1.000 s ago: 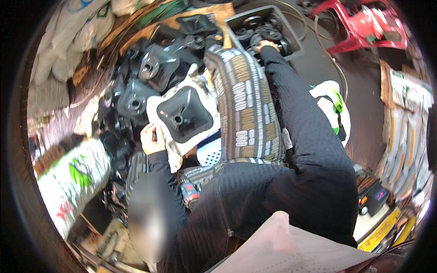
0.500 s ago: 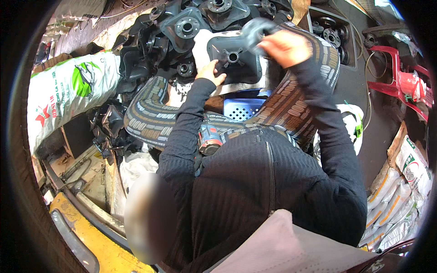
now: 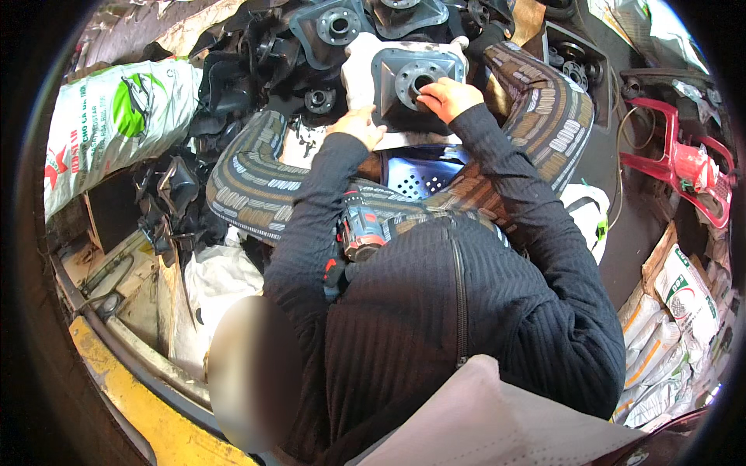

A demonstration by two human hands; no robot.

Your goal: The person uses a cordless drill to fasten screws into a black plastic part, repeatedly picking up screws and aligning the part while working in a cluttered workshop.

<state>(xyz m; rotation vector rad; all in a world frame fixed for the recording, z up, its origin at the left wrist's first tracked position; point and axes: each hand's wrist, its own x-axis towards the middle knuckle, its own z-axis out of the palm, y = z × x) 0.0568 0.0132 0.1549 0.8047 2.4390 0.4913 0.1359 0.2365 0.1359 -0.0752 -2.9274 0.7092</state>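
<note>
In front of me a black, square, flared metal plate rests on a white padded support. A round grey metal flange with holes lies over the middle of this plate. My right hand grips the flange's near right edge, thumb and fingers by its central opening. At the plate's near left corner, my left hand holds the edge; part of its fingers is hidden.
Similar black plates are heaped beyond the support. A blue perforated basket sits between my legs, a cordless drill by my waist. At right are a grey bin of round parts and a red plastic chair; a white sack lies left.
My right hand has brought the flange down and leftward from the plate's upper right side onto its centre. My left hand stays at the near left corner. The view has shifted slightly.
</note>
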